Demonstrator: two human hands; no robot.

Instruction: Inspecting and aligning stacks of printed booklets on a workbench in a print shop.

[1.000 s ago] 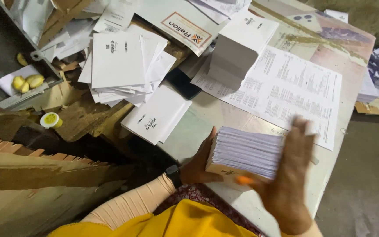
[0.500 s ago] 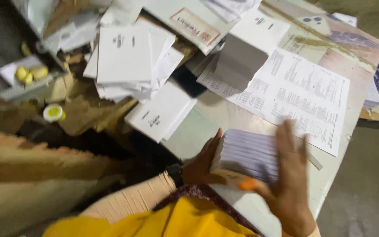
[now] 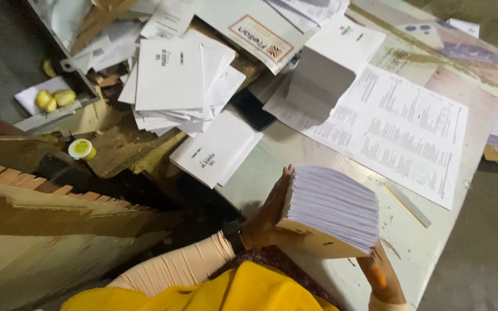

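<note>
Head view: we hold the thick white paper stack (image 3: 332, 210) between both hands; right hand (image 3: 380, 273) has dropped from its face to underneath, left hand (image 3: 269, 216) unchanged.

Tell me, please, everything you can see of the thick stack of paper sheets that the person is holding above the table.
The stack of sheets is a thick block of thin white paper, its layered edges showing as fine lines, with a tan, cardboard-like board beneath. It is tilted and held up over the pale table, near its close edge. The left hand lies flat against its left side, thumb under the board; the right hand supports its lower right corner from below. Nothing else touches it. Its top face is mostly hidden.
</note>
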